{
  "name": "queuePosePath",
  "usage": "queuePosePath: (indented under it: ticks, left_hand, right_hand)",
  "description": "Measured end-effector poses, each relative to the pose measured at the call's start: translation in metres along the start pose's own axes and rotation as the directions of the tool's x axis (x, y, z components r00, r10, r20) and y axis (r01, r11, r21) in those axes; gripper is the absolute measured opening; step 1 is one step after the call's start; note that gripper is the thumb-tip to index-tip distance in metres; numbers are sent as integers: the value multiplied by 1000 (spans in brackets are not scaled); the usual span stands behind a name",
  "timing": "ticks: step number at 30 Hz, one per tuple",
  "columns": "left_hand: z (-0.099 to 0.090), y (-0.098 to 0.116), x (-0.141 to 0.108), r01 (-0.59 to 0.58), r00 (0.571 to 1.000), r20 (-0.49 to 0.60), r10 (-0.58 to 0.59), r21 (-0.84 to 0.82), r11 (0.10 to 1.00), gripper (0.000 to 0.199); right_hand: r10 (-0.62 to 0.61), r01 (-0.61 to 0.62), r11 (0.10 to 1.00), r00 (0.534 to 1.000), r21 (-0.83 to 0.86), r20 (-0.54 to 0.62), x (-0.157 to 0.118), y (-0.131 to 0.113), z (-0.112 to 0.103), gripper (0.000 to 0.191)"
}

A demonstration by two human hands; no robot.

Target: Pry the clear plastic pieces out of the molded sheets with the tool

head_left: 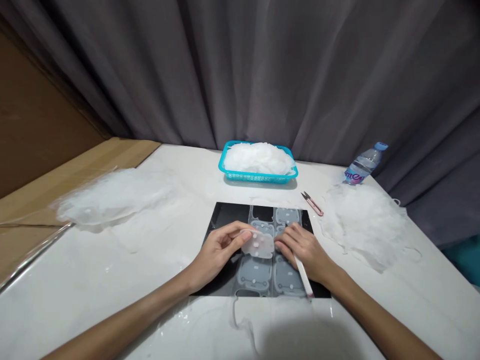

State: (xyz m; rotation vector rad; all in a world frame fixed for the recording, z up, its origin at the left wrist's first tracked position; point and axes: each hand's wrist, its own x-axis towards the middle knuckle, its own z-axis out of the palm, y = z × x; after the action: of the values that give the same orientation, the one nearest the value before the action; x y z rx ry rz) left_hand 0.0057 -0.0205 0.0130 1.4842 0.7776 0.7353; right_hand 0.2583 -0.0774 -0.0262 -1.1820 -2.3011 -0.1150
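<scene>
Clock face centred on the black board. At six o'clock, nearest, a thin wisp of fibre (243, 322) curled loosely on the glossy white table (112, 280). Then the black board (215, 220) itself, flat, smooth and rectangular, overlaid with clear grey film panels (255, 274), round-cornered with wavy edges and marked with small dots.

On the nine o'clock side, the left hand (222, 242), thumb and fingers pinching a translucent piece (260, 246), thin, frosted and wavy-edged, over the middle of the board. On the three o'clock side, the right hand (304, 249), fingers curled around a slender white stick (304, 280), its reddish end towards five o'clock; fingertips close beside the piece's right edge, contact impossible to tell.

Near three o'clock, a flattened heap of fluffy white fibre (365, 225). Between one and two, pink-handled snips (314, 205) with dark pointed metal blades. Towards ten, a wispy fibre mat (112, 195) and, beyond, flat brown cardboard (125, 149). At two, a tilted clear plastic bottle (364, 164), blue-capped. At twelve, a turquoise plastic basket (258, 177), lattice-sided, heaped with cottony white stuffing (258, 157); behind, a grey curtain (255, 70) in soft vertical folds.
</scene>
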Motion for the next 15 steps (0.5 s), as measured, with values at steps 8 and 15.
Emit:
queuePosePath:
  ticks: [8,15]
  left_hand:
    - [-69,23,55,-117,954,-228,193,308,944,39]
    - [-127,50,152,-225,917,-226,329,389,893,48]
  right_hand:
    - [-59,59,998,998,19,4,0,1,8,18]
    - [39,-39,995,999,96,-1,3,1,11,15]
